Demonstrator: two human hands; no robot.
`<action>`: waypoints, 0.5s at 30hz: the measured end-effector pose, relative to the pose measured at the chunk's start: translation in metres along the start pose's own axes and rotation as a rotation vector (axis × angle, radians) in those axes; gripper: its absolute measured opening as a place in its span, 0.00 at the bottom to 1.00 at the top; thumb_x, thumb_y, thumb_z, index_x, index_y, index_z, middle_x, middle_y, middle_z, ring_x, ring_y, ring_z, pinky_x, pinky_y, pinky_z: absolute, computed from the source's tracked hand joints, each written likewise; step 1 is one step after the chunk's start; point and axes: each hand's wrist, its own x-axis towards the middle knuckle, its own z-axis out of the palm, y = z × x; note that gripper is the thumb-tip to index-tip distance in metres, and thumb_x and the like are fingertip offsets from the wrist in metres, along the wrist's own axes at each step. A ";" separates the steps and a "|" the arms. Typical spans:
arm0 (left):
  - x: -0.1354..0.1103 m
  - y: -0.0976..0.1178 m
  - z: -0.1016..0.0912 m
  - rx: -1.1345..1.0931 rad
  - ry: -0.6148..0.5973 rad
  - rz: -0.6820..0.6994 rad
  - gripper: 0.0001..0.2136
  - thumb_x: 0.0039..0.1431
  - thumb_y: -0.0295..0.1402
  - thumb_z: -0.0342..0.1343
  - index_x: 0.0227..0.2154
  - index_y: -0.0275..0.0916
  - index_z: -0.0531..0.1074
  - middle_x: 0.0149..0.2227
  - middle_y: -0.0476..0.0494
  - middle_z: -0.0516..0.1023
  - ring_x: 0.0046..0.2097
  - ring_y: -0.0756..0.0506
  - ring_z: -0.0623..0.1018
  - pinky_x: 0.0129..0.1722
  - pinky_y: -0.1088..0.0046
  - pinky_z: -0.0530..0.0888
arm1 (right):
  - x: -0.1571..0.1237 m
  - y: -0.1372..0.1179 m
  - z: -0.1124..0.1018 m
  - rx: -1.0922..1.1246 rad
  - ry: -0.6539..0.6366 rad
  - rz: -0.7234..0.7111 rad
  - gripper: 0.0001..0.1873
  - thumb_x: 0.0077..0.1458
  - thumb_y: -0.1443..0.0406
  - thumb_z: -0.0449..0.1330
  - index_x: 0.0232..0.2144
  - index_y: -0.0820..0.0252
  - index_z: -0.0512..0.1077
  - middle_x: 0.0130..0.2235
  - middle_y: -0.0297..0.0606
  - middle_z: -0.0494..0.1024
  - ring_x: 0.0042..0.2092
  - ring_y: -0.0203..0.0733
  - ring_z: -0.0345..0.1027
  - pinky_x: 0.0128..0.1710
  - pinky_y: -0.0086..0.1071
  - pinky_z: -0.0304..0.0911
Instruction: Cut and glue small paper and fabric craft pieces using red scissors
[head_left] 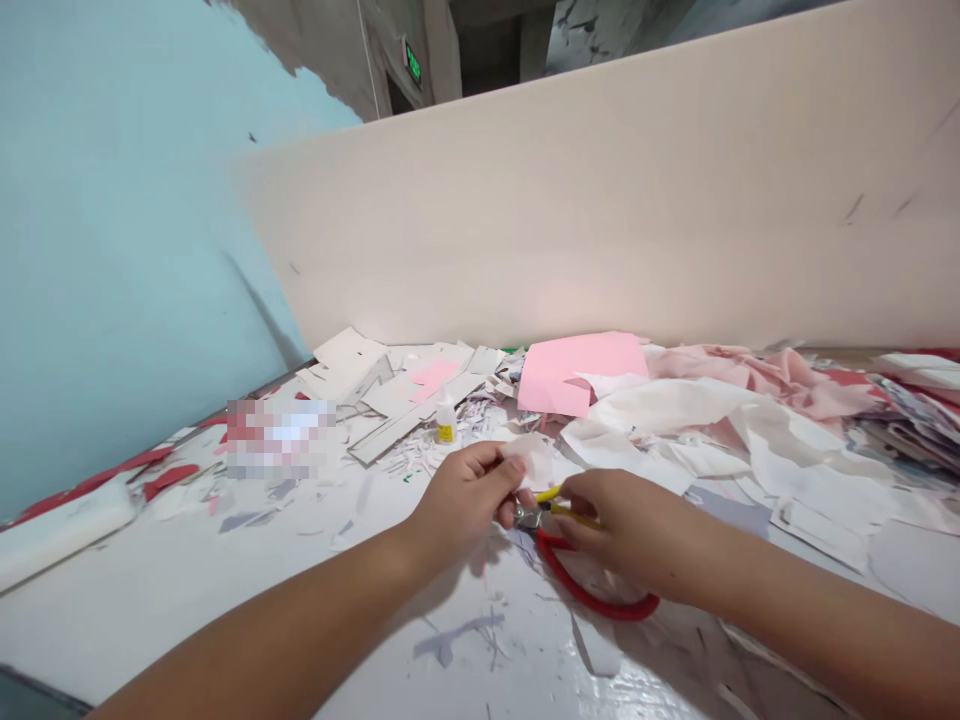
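My left hand (469,495) pinches a small, thin, pale piece of paper (531,460) between thumb and fingers. Close against it, my right hand (626,520) is closed around a pair of scissors. A large red handle loop (592,597) of the scissors hangs below that hand, and yellow parts show by the fingers. The short metal part (529,517) sits beside my left fingertips. My fingers partly hide the blades, so how far they are apart cannot be made out. A small white bottle with a yellow label (445,425) stands just beyond my left hand.
Paper scraps litter the white table (300,610). Pink paper (562,372), crumpled white sheets (675,415) and pink cloth-like material (780,380) lie behind my hands. Grey-white board pieces (416,410) rest at the back. A pale panel (600,220) rises behind, with a blue wall (127,220) at left.
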 end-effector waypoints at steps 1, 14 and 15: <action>-0.001 0.000 0.001 -0.001 -0.026 -0.019 0.12 0.50 0.41 0.55 0.23 0.36 0.67 0.20 0.49 0.72 0.17 0.56 0.64 0.20 0.79 0.63 | 0.001 -0.001 -0.001 0.014 0.071 -0.006 0.10 0.48 0.60 0.54 0.20 0.58 0.66 0.21 0.37 0.69 0.22 0.38 0.59 0.22 0.31 0.48; -0.005 -0.023 0.011 -0.075 -0.056 -0.090 0.10 0.51 0.41 0.53 0.27 0.38 0.70 0.19 0.50 0.69 0.20 0.53 0.67 0.17 0.80 0.64 | 0.004 -0.005 0.029 1.289 -0.043 0.081 0.14 0.47 0.56 0.60 0.26 0.58 0.61 0.20 0.26 0.67 0.23 0.32 0.64 0.24 0.26 0.56; -0.005 -0.023 0.011 -0.069 -0.052 -0.068 0.10 0.51 0.41 0.53 0.26 0.38 0.70 0.20 0.50 0.69 0.21 0.53 0.68 0.19 0.80 0.65 | 0.004 -0.006 0.030 1.313 -0.038 0.109 0.14 0.47 0.57 0.60 0.25 0.58 0.61 0.19 0.26 0.67 0.22 0.31 0.64 0.23 0.25 0.55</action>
